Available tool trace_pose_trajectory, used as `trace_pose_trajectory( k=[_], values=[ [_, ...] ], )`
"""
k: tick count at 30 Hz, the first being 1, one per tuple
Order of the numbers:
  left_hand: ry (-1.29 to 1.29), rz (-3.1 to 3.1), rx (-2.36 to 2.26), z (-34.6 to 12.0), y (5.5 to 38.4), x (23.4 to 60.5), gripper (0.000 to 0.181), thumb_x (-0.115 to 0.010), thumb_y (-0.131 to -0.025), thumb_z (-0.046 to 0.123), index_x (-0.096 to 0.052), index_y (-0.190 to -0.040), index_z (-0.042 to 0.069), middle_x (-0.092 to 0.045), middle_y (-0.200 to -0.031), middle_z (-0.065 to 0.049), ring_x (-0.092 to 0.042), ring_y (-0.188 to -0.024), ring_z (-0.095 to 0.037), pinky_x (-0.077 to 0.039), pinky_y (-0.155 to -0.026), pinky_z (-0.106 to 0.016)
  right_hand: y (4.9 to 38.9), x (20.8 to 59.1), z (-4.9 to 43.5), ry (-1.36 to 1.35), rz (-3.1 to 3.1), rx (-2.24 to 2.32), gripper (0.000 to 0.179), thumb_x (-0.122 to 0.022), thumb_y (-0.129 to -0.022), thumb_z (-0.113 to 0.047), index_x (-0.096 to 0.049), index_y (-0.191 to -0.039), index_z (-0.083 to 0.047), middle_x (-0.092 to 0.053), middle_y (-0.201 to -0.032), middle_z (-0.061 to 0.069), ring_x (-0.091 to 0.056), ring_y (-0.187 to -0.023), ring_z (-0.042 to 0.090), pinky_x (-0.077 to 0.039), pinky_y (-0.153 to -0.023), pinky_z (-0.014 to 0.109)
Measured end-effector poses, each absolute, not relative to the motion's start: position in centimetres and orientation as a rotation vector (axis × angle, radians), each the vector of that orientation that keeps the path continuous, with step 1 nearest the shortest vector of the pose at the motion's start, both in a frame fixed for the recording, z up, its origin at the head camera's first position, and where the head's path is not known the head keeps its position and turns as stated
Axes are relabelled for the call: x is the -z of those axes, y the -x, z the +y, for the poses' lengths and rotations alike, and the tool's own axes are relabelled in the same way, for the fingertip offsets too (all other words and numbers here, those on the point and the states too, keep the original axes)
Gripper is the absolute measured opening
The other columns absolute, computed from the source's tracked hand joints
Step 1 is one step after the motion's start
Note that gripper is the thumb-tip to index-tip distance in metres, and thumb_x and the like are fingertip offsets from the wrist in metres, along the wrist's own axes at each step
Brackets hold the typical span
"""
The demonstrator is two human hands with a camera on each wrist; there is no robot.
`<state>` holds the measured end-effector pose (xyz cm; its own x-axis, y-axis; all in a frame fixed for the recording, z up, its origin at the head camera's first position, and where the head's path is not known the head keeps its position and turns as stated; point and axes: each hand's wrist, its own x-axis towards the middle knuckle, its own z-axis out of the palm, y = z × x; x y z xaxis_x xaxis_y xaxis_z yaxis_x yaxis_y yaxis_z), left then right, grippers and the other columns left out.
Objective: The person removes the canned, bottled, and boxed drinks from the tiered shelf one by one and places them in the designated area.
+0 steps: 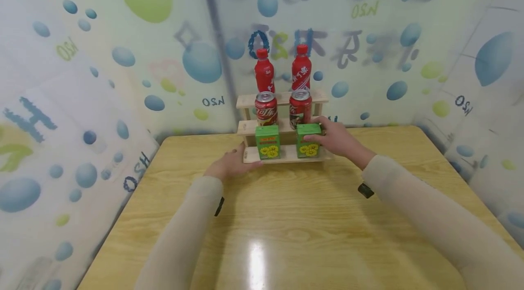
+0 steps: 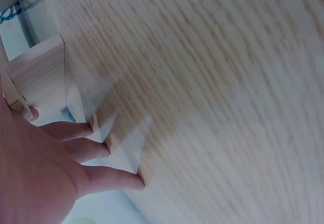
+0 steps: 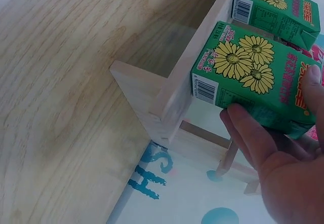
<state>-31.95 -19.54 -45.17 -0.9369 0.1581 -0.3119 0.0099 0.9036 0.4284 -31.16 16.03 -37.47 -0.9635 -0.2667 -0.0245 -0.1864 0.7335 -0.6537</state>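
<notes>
A three-step wooden display rack (image 1: 286, 161) stands at the table's back edge. My left hand (image 1: 233, 162) holds its lower left end, the thumb along the front of the bottom step. In the left wrist view, several fingertips of that hand (image 2: 45, 168) touch the tabletop beside the rack (image 2: 43, 72). My right hand (image 1: 337, 137) grips the right green drink carton (image 1: 308, 149), thumb on its front and fingers along its side. That carton (image 3: 243, 72), printed with yellow flowers, is upright on the bottom step. A matching left carton (image 1: 268, 137) stands on the same step.
Two red cola cans, the left can (image 1: 266, 110) and the right can (image 1: 299, 110), stand on the middle step. On the top step are a left red bottle (image 1: 264, 73) and a right red bottle (image 1: 301, 69). A patterned wall (image 1: 163, 71) rises behind the wooden table (image 1: 286, 217).
</notes>
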Motion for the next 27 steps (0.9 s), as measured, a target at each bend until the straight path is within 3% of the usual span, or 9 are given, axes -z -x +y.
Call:
trace_pose_trajectory(
  k=[9, 19, 27],
  values=[
    [-0.122, 2.729, -0.606, -19.6, 31.9, 45.1, 0.138, -0.049, -0.069, 0.107, -0.002, -0.173, 0.029, -0.024, -0.176, -0.022, -0.027, -0.161, -0.049, -0.029, -0.127, -0.07, 30.9, 36.2, 17.6, 0.388, 2.867, 1.038, 0.067, -0.071, -0.102, -0.046, -0.048, -0.15, -0.006, -0.064, -0.139, 0.029, -0.066, -0.119, 0.039, -0.058, -0.097, 0.051],
    [-0.135, 2.735, -0.594, -19.6, 31.8, 44.9, 0.141, -0.048, -0.068, 0.108, -0.001, -0.173, 0.026, -0.026, -0.176, -0.023, -0.029, -0.16, -0.049, -0.03, -0.127, -0.069, 30.4, 34.6, 18.7, 0.363, 2.861, 1.022, 0.067, -0.071, -0.103, -0.046, -0.047, -0.15, -0.005, -0.061, -0.144, 0.03, -0.065, -0.12, 0.039, -0.058, -0.097, 0.052],
    [-0.14, 2.73, -0.579, -19.7, 31.8, 45.3, 0.138, -0.048, -0.072, 0.105, -0.002, -0.173, 0.024, -0.024, -0.176, -0.023, -0.028, -0.161, -0.049, -0.03, -0.127, -0.069, 30.7, 36.3, 17.1, 0.379, 2.835, 1.024, 0.07, -0.071, -0.102, -0.048, -0.046, -0.152, -0.005, -0.063, -0.142, 0.029, -0.067, -0.118, 0.038, -0.057, -0.098, 0.05]
  ],
)
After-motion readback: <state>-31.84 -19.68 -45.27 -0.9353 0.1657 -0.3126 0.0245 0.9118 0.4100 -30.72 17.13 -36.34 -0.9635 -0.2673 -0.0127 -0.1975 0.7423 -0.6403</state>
